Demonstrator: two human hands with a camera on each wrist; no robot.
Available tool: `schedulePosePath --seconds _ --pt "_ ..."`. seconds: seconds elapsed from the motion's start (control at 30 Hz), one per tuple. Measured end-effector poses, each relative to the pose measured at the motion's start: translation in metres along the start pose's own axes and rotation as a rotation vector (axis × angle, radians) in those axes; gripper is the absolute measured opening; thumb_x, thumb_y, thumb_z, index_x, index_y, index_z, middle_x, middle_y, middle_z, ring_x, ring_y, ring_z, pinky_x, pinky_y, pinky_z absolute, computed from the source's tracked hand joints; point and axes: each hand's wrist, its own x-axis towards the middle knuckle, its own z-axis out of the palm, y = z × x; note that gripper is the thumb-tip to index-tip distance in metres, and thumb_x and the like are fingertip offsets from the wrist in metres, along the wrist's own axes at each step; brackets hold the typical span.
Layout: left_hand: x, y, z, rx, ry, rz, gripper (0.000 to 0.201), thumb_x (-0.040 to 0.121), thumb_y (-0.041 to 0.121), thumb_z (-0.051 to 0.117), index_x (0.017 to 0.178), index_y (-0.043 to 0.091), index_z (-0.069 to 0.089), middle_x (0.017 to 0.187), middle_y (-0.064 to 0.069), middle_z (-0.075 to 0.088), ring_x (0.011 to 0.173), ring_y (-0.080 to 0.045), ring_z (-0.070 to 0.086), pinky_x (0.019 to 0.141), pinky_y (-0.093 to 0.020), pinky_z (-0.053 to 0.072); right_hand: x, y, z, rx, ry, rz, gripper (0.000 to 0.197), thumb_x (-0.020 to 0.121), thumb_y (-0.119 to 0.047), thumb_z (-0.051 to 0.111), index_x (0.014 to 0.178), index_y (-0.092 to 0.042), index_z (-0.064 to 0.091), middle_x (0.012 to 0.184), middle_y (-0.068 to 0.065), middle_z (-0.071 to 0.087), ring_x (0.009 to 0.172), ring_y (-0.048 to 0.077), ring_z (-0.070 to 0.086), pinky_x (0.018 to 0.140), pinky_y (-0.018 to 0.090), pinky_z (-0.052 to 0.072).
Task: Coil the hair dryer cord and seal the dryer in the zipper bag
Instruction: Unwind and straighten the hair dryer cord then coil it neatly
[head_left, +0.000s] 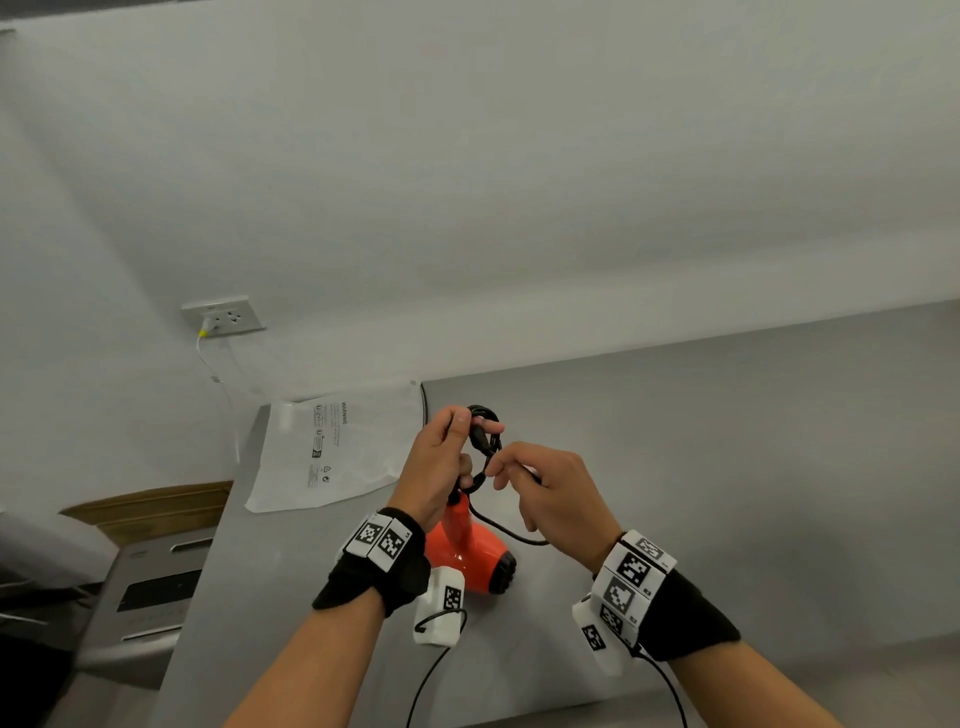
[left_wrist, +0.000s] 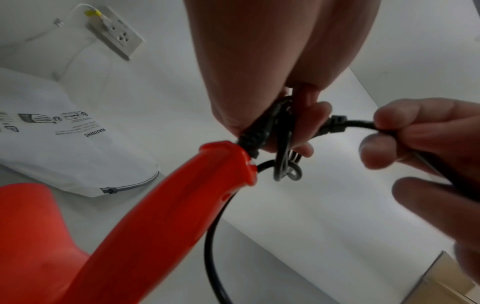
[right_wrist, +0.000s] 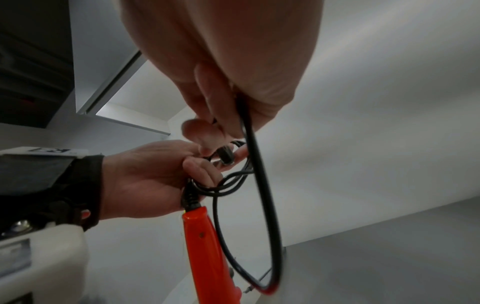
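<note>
Grey counter against white wall — socket, zipper bag flat.

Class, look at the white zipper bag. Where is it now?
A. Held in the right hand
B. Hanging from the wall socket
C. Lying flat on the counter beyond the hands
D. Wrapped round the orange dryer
C: the zipper bag lies flat on the counter, while both hands hold the black cord.
</note>
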Motion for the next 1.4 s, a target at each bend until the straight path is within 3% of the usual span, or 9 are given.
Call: schedulePosePath --seconds 0.17,0.37,0.5,0.6,0.77,0.9,0.97,1.27,1.4 --pt "-0.002 -0.006 0.001 0.041 -0.043 -0.018 0.035 0.107 0.045 0.045 0.104 0.016 0.063 0.111 -0.005 0.071 0.075 -0.019 0.060 0.063 -0.031 0.052 -0.001 0.006 0.006 0.040 -0.114 0.085 0.028 0.096 0.002 0.047 0.087 -0.011 0.071 0.077 0.005 0.069 0.046 0.004 0.056 0.047 0.009 0.036" --pt "0.000 -0.007 -0.005 -0.044 -0.138 -0.061 0.035 0.101 0.048 0.058 0.092 0.016 0.066 0.076 -0.006 0.052 0.059 -0.018 0.042 0.056 -0.033 0.028 0.009 0.012 0.004 0.025 -0.062 0.123 0.007 0.095 -0.014 0.055 0.096 -0.021 0.051 0.070 0.011 0.065 0.048 0.027 0.055 0.040 0.033 0.048" --pt "0.001 -0.008 -0.008 -0.023 -0.147 -0.078 0.047 0.089 0.060 0.062 0.092 0.014 0.067 0.083 -0.013 0.045 0.059 -0.016 0.036 0.063 -0.051 0.012 0.024 0.023 -0.004 -0.028 0.190 0.180 0.028 0.084 -0.044 0.072 0.097 -0.026 0.056 0.072 0.004 0.061 0.062 0.012 0.054 0.061 0.033 0.050" --pt "-0.003 -0.005 -0.007 -0.008 -0.173 -0.089 0.056 0.091 0.059 0.060 0.109 0.006 0.069 0.089 -0.014 0.047 0.059 -0.016 0.036 0.063 -0.052 0.012 0.034 0.026 0.001 0.208 -0.016 0.293 0.023 0.090 -0.040 0.069 0.095 -0.018 0.071 0.080 -0.002 0.066 0.074 0.011 0.061 0.075 0.031 0.050" --pt "0.000 -0.002 -0.009 -0.037 -0.028 -0.142 0.058 0.097 0.061 0.054 0.100 0.005 0.070 0.077 -0.015 0.059 0.062 -0.021 0.050 0.058 -0.035 0.032 0.036 0.021 0.012 0.694 -0.113 0.267 0.026 0.102 -0.020 0.054 0.082 -0.010 0.067 0.058 0.007 0.043 0.060 0.025 0.050 0.070 0.038 0.049" --pt "0.007 -0.009 -0.025 0.002 0.179 -0.065 0.007 0.100 0.004 0.060 0.094 0.008 0.060 0.080 -0.004 0.051 0.069 -0.017 0.052 0.061 -0.025 0.050 0.035 0.022 0.015 0.680 -0.078 0.246 0.027 0.103 -0.022 0.052 0.078 -0.011 0.055 0.054 0.001 0.042 0.060 0.023 0.048 0.070 0.037 0.046" --pt "0.007 -0.012 -0.041 0.067 0.257 -0.059 0.022 0.094 -0.010 0.056 0.095 0.012 0.057 0.087 -0.003 0.043 0.073 -0.015 0.048 0.062 -0.021 0.049 0.033 0.025 0.014 0.642 -0.064 0.260 0.026 0.104 -0.024 0.050 0.081 -0.010 0.054 0.056 0.005 0.048 0.065 0.024 0.055 0.073 0.036 0.049" --pt "0.001 0.016 -0.098 -0.389 0.498 0.135 0.064 0.103 -0.005 0.050 0.157 0.009 0.019 0.139 -0.029 0.050 0.109 -0.034 0.073 0.106 -0.036 0.054 0.029 0.024 0.014 0.715 -0.027 0.232 0.026 0.102 -0.020 0.053 0.080 -0.007 0.050 0.055 0.001 0.029 0.048 0.018 0.033 0.055 0.035 0.047" --pt "-0.013 0.030 -0.061 -0.546 0.382 0.062 0.019 0.111 0.020 0.043 0.121 0.005 0.047 0.109 -0.028 0.074 0.112 -0.040 0.072 0.095 -0.041 0.060 0.032 0.014 0.026 0.690 -0.036 0.247 0.025 0.103 -0.025 0.052 0.084 -0.009 0.048 0.057 -0.002 0.026 0.048 0.014 0.021 0.045 0.032 0.022"
